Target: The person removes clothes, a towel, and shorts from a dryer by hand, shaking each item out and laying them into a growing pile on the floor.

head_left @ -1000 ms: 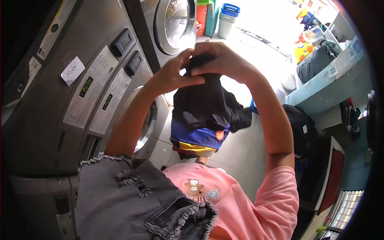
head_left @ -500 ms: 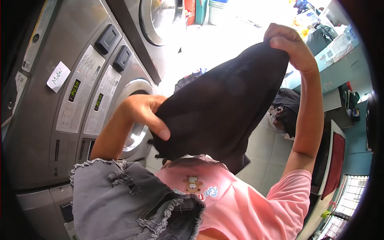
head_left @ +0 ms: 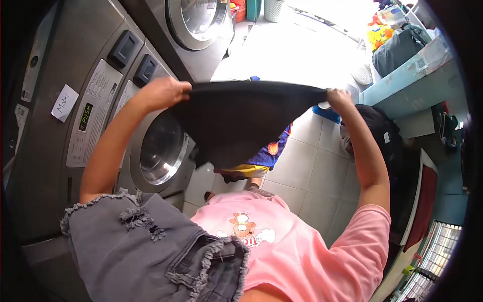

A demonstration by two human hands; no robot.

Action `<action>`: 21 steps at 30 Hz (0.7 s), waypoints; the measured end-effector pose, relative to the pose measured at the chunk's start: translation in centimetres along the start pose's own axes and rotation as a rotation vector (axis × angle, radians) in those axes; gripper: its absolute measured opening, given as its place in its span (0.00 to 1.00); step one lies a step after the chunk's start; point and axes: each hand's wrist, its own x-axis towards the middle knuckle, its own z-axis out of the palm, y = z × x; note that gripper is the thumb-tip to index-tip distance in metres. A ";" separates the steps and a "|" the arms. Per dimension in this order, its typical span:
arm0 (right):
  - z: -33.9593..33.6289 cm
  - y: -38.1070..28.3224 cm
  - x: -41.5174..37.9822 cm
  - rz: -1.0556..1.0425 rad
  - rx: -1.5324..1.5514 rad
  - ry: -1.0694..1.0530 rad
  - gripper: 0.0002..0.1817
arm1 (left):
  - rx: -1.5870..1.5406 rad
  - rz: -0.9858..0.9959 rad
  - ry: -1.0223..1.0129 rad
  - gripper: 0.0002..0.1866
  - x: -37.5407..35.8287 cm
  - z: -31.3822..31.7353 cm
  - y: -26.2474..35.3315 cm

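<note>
A dark black garment [head_left: 236, 121] is stretched wide in front of me, its upper edge pulled nearly straight. My left hand [head_left: 173, 91] grips one upper corner, close in front of the washer panel. At the other end of that edge, my right hand [head_left: 340, 98] pinches the opposite corner with fingers closed. The lower part of the cloth hangs down in a loose, uneven point. Grey frayed denim [head_left: 146, 246] lies draped over my left shoulder. Partly hidden behind the black cloth is a blue and yellow garment [head_left: 269, 156].
Grey front-loading washers line the left, one with a round door [head_left: 161, 146] and a paper label [head_left: 65, 103]. A dark bag-like bundle [head_left: 375, 132] sits on the tiled floor [head_left: 294, 166] at right. Behind it stands a pale blue cabinet [head_left: 410, 75] with things piled on top.
My right hand has come down and my left hand has risen, so the black garment went from slanted to stretched level. The blue and yellow garment has come into view below it.
</note>
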 end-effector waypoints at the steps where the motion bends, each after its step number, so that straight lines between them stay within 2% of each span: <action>1: -2.2 0.7 0.3 -0.003 0.010 0.064 0.13 | 0.189 -0.107 0.113 0.11 1.1 0.5 -1.4; 3: -7.4 0.7 -0.3 0.123 0.248 0.270 0.15 | 0.269 -0.190 0.380 0.16 2.5 0.5 -4.3; 4: -9.1 1.3 -0.5 0.149 0.241 0.353 0.16 | 0.323 -0.256 0.391 0.25 2.8 -0.2 -4.6; 5: -10.0 1.8 -0.6 0.176 0.233 0.435 0.17 | 0.323 -0.261 0.393 0.25 2.9 -0.7 -4.4; 7: -8.7 3.4 -0.2 0.134 0.048 0.887 0.14 | 0.265 -0.447 0.462 0.33 3.2 -1.4 -4.0; 9: -9.5 3.2 -2.3 0.133 0.114 0.828 0.12 | 0.186 -0.402 0.523 0.36 3.7 -0.4 -4.6; 12: -6.2 2.8 -3.8 0.097 -0.027 0.920 0.06 | -0.072 -0.364 0.558 0.36 3.7 2.1 -3.2; 14: -2.3 1.2 -5.1 0.034 -0.065 0.890 0.04 | -0.083 -0.330 0.570 0.36 4.1 6.3 -3.9; 17: 3.6 -3.1 -8.2 -0.070 0.065 0.689 0.04 | -0.079 -0.314 0.541 0.35 4.5 14.5 -4.0; 20: 12.1 -8.1 -10.9 -0.200 0.204 0.465 0.08 | -0.109 -0.392 0.268 0.37 4.1 24.9 -3.9; 21: 16.1 -9.8 -11.4 -0.249 0.201 0.469 0.06 | -0.146 -0.407 0.140 0.39 3.8 28.5 -4.0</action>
